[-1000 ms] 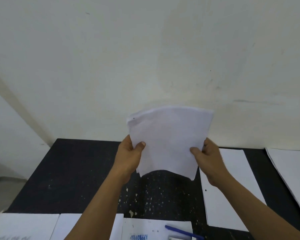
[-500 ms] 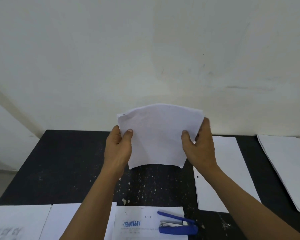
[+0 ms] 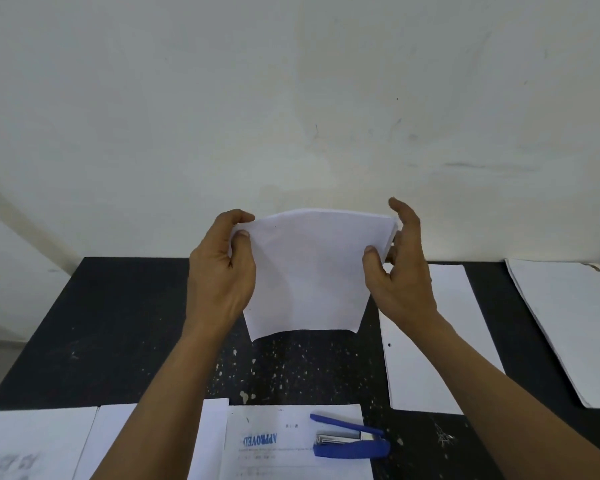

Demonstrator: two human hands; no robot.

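Sheaf of paper (image 3: 305,271) is upright in front of the person, over the middle of the dark worktop (image 3: 118,323). Whether its bowed lower edge rests on the surface or hangs just above it cannot be told. Since a second ago both grips have climbed from the mid side edges to the top corners. Left hand (image 3: 219,271) pinches the upper left corner, thumb on the face and fingers curled behind. Right hand (image 3: 402,271) holds the upper right edge lightly, thumb on the face, some fingers behind and the forefinger raised straight and free. That edge shows several layers. The view has also dipped, so a blue stapler (image 3: 350,441) now shows whole. Judgement: the sheets are being squared up edge to edge, probably ahead of stapling. The loosened right grip suits tapping, not carrying. No tray, box or folder is in view, so nothing is contained. The papers lie loose on the worktop. The stapler lies on a sheet stamped APPROVED (image 3: 267,445) at the near edge, with more sheets (image 3: 32,441) to its left. A single white sheet (image 3: 440,358) lies just right of the sheaf, and a thicker pile (image 3: 568,323) lies at the far right.
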